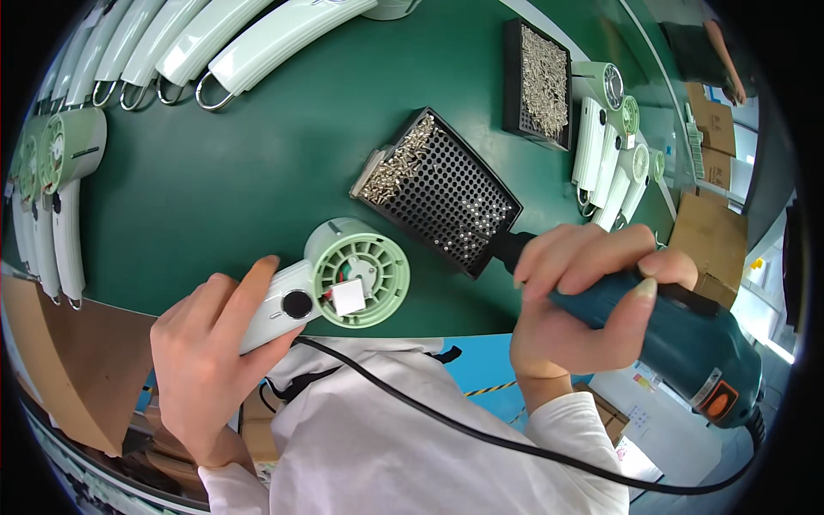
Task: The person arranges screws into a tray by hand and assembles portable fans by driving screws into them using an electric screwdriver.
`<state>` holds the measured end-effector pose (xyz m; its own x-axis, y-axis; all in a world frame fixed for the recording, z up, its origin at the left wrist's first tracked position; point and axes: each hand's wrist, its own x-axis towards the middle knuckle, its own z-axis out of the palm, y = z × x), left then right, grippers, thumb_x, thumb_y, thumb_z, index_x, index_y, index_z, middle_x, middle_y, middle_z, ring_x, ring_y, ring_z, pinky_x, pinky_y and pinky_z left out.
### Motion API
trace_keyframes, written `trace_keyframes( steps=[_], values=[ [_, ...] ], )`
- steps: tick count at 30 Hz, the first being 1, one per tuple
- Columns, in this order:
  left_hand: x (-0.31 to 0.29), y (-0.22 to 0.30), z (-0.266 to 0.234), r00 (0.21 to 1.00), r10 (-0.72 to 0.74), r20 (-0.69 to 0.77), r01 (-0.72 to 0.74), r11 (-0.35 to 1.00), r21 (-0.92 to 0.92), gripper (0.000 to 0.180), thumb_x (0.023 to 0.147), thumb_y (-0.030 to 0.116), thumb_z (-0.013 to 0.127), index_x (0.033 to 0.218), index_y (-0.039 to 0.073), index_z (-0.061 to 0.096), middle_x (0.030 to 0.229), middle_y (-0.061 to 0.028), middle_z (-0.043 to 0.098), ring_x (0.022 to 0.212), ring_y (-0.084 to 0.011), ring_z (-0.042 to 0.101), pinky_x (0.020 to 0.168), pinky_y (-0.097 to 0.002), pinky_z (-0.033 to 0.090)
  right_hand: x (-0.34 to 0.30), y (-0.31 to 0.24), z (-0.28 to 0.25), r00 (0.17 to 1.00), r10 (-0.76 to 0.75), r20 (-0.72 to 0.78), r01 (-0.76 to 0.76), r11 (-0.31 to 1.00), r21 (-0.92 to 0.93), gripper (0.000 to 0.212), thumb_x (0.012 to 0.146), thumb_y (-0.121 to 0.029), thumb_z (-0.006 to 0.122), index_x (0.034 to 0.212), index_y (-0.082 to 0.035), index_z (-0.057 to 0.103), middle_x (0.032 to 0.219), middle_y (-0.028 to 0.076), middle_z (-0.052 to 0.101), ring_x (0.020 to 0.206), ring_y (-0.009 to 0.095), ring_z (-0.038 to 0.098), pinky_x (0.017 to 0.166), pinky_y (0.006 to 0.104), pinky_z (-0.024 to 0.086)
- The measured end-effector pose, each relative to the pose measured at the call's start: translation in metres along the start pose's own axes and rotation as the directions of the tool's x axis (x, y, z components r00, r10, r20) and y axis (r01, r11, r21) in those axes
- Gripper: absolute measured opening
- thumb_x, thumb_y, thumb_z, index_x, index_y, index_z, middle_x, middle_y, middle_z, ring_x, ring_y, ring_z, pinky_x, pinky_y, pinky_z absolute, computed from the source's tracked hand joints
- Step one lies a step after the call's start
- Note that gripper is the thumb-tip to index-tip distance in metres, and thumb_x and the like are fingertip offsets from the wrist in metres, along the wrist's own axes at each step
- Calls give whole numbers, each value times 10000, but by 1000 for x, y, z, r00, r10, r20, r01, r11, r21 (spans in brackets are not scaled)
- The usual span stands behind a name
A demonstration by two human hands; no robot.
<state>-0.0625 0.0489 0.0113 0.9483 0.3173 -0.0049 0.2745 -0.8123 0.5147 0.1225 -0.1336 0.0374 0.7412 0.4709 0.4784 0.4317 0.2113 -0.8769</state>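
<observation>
My left hand [206, 343] is closed around the white handle of a handheld appliance [279, 305], its black round button facing up. The pale green round housing [390, 253] at its end shows a ring of vents, with a white block and thin red wires inside. In my right hand [584, 300] is a teal electric screwdriver [699, 343], fingers wrapped round its body. Its black nose points left at the lower right corner of a black perforated screw tray [451, 163]; the tip is hidden from me. Loose screws [399, 163] are heaped at the tray's upper left end, and some sit in its holes.
A second black box [512, 77] full of small screws stands farther back. White handles with metal loops [283, 39] line the far left, with more assemblies [592, 142] at the right. The screwdriver's black cable [481, 433] crosses my lap. Cardboard boxes [712, 236] stand at the right.
</observation>
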Motion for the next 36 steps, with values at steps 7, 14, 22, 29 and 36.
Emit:
trace_keyframes(
  steps=[7,14,22,29,36],
  values=[
    [3,2,1,997,63,32,-62,997,-45,516,641,211,794,1110,52,649,737,-58,506,577,-212,540,520,-340,445,9,-23,-1,994,-108,12,103,970,218,339,949,-313,427,1123,-26,476,682,81,442,395,175,405,363,323,384],
    [3,2,4,1000,25,7,-24,998,-53,533,579,171,813,1083,68,674,715,-59,515,573,-219,548,525,-346,451,15,-37,25,975,-217,48,190,925,330,386,938,-332,481,1118,9,463,711,77,441,413,178,405,378,314,381],
    [1,-1,5,1000,12,6,-12,997,-75,532,587,186,812,1087,71,669,712,-60,504,581,-224,543,531,-351,445,12,-36,41,975,-208,78,166,914,369,373,932,-315,494,1103,14,453,701,83,439,398,178,401,364,310,392],
    [1,-2,6,1000,17,1,-17,998,-56,533,594,187,811,1094,73,664,716,-58,510,591,-225,551,543,-352,449,7,-32,45,982,-186,39,166,939,300,348,925,-306,501,1101,-12,441,673,77,430,380,176,391,348,307,394],
    [1,-3,5,999,31,27,-30,998,-50,580,573,191,810,1120,78,654,721,-54,504,600,-220,554,549,-350,455,-1,-22,45,979,-161,127,134,971,196,290,928,-283,484,1085,-52,410,675,94,461,360,191,390,339,315,414]
  ],
)
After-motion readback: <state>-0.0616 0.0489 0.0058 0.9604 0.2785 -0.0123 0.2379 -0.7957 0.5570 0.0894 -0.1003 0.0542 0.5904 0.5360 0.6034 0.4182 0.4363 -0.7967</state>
